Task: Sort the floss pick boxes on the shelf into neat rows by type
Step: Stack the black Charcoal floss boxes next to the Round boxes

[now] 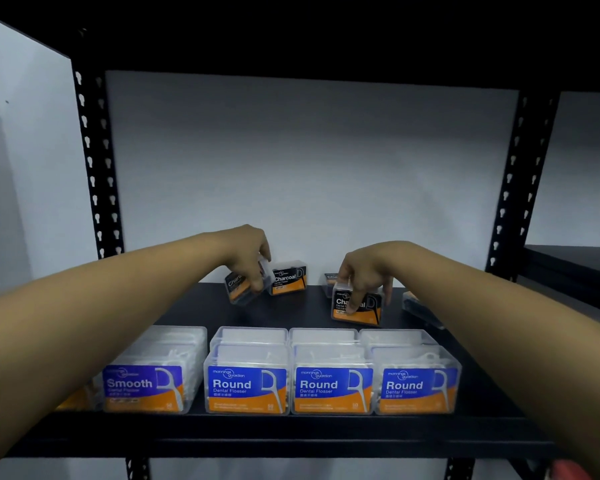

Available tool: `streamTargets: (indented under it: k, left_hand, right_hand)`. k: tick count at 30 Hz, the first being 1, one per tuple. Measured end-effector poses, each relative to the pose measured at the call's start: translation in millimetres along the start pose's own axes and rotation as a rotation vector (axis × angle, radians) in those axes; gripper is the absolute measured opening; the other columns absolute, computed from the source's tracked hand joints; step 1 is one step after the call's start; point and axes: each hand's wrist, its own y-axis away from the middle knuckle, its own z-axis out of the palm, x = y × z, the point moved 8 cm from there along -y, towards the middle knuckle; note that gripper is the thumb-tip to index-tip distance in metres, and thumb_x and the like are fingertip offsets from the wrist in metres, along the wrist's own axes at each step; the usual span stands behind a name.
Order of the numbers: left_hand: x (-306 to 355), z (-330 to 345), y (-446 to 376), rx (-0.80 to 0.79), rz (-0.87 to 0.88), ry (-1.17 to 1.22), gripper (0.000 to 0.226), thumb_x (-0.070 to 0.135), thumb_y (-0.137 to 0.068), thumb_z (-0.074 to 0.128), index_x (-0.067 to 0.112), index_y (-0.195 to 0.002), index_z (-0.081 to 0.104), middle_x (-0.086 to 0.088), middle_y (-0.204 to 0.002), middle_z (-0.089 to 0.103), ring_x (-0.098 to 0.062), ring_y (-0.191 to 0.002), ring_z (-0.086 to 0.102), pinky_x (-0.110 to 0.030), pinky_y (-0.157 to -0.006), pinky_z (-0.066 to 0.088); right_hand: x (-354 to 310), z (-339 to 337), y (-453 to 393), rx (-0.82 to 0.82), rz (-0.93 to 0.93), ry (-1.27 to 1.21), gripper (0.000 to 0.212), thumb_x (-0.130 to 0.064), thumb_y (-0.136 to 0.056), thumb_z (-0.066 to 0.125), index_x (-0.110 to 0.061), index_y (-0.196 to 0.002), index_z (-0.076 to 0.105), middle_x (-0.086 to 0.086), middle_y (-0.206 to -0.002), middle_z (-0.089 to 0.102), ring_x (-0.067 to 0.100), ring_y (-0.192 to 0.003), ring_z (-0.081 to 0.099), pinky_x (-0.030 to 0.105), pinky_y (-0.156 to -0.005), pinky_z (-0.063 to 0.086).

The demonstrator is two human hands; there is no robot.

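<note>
On the black shelf (291, 431) clear floss pick boxes stand in a front row: one purple Smooth box (142, 388) and three blue Round boxes (246, 388), (331, 389), (418, 389), with more boxes behind them. At the back, my left hand (253, 261) grips a tilted black Charcoal box (238, 287). An upright Charcoal box (289, 277) stands just right of it. My right hand (364, 275) holds another Charcoal box (357, 306) from above, fingers over its label. A further Charcoal box (329, 282) sits partly hidden behind that hand.
Another box (418, 308) lies flat at the back right, partly hidden by my right forearm. Black perforated uprights (96, 161), (520, 174) frame the shelf, with a white wall behind and the upper shelf board overhead. A red object (568, 471) shows at the bottom right corner.
</note>
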Motion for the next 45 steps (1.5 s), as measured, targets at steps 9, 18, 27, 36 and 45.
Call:
streamTargets:
  k: [9, 18, 27, 36, 45]
  left_hand:
    - [12, 23, 2, -0.114, 0.062, 0.007, 0.08, 0.056, -0.044, 0.096, 0.023, -0.11, 0.065, 0.006, -0.107, 0.065, -0.018, -0.097, 0.064, -0.032, -0.083, 0.057]
    - [-8, 38, 3, -0.223, -0.007, 0.163, 0.073, 0.058, -0.054, 0.091, 0.03, -0.116, 0.065, 0.01, -0.116, 0.064, -0.015, -0.105, 0.063, -0.033, -0.09, 0.055]
    - [-15, 55, 10, -0.365, -0.122, 0.159, 0.067, 0.044, -0.072, 0.087, 0.019, -0.122, 0.049, -0.002, -0.121, 0.051, -0.027, -0.111, 0.059, -0.044, -0.087, 0.061]
    - [-1, 19, 10, -0.263, -0.061, 0.169, 0.073, 0.042, -0.062, 0.093, 0.017, -0.118, 0.054, 0.001, -0.111, 0.058, -0.02, -0.092, 0.065, -0.034, -0.072, 0.062]
    - [42, -17, 1, -0.106, 0.085, 0.309, 0.042, 0.044, -0.073, 0.087, 0.03, -0.098, 0.056, 0.001, -0.108, 0.063, -0.017, -0.083, 0.064, -0.034, -0.072, 0.056]
  right_hand:
    - [-1, 1, 0, 0.018, -0.002, 0.016, 0.039, -0.024, -0.072, 0.094, -0.025, -0.106, 0.075, 0.005, -0.107, 0.072, 0.038, -0.104, 0.07, 0.04, -0.056, 0.063]
    - [0, 1, 3, 0.052, -0.018, 0.0, 0.041, -0.025, -0.073, 0.093, -0.029, -0.106, 0.069, 0.0, -0.101, 0.071, 0.035, -0.102, 0.071, 0.036, -0.052, 0.061]
    - [1, 1, 7, 0.112, -0.026, 0.073, 0.046, -0.033, -0.073, 0.092, -0.028, -0.111, 0.067, 0.007, -0.115, 0.071, 0.036, -0.096, 0.075, 0.041, -0.064, 0.066]
    - [-1, -2, 6, 0.11, -0.075, 0.111, 0.041, -0.036, -0.073, 0.092, -0.028, -0.103, 0.066, 0.003, -0.109, 0.071, 0.033, -0.096, 0.074, 0.044, -0.072, 0.066]
    - [13, -25, 26, 0.185, -0.143, 0.204, 0.042, -0.037, -0.072, 0.091, -0.03, -0.097, 0.057, -0.005, -0.102, 0.065, 0.026, -0.094, 0.069, 0.043, -0.079, 0.064]
